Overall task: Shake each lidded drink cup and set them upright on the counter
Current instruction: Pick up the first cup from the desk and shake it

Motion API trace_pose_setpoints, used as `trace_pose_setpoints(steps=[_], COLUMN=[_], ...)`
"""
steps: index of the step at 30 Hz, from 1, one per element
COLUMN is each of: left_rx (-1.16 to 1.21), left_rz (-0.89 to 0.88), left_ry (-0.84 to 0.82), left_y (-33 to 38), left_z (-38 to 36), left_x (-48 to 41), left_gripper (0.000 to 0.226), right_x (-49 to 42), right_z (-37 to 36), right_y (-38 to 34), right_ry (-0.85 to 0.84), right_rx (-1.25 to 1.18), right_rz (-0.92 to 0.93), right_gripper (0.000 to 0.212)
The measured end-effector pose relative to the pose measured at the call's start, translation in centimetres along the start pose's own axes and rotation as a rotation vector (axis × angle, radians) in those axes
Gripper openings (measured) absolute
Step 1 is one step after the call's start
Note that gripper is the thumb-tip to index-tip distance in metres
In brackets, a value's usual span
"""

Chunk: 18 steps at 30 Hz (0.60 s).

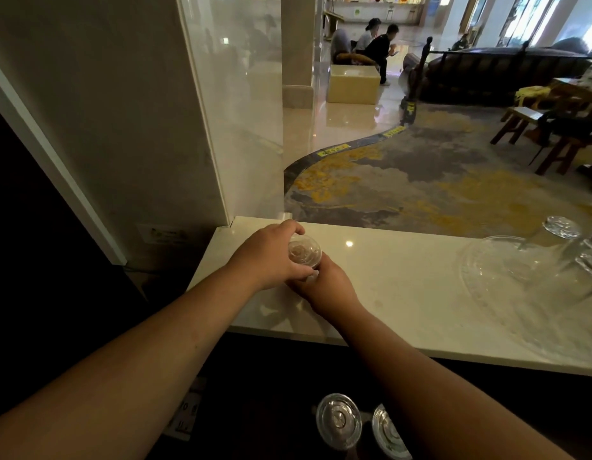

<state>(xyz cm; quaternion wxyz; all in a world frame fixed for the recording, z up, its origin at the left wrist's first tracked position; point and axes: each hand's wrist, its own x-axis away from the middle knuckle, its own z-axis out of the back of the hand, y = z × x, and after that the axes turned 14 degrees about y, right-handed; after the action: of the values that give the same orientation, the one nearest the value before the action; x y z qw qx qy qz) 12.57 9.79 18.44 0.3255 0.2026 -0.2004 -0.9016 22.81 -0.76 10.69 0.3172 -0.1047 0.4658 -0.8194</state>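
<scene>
A clear lidded drink cup [304,252] stands upright near the far left end of the pale counter [404,293]. My left hand [268,257] wraps around its left side and top rim. Below and to the right, my right hand [324,285] grips the lower part of the same cup. Two more lidded cups [338,420] [387,433] stand on the dark lower surface in front of the counter, the right one partly hidden by my right forearm.
A large clear dome cover [507,277] and several upturned glasses [562,227] sit at the counter's right end. A wall and glass panel [221,127] bound the left. Beyond the counter lies a lobby with carpet, wooden chairs and seated people.
</scene>
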Motion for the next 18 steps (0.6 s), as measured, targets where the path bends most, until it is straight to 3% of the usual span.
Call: trace_pose_setpoints(steps=[14, 18], left_rx=[0.050, 0.213], left_rz=[0.002, 0.141], left_ry=[-0.010, 0.032], left_y=[-0.6, -0.7], left_z=[-1.6, -0.9], left_x=[-1.5, -1.1], left_gripper=[0.077, 0.075], right_x=[-1.6, -1.5], right_z=[-0.3, 1.6], right_y=[1.4, 0.6], right_ry=[0.012, 0.006], right_rx=[0.031, -0.010], right_rz=[-0.034, 0.000], right_gripper=[0.058, 0.051])
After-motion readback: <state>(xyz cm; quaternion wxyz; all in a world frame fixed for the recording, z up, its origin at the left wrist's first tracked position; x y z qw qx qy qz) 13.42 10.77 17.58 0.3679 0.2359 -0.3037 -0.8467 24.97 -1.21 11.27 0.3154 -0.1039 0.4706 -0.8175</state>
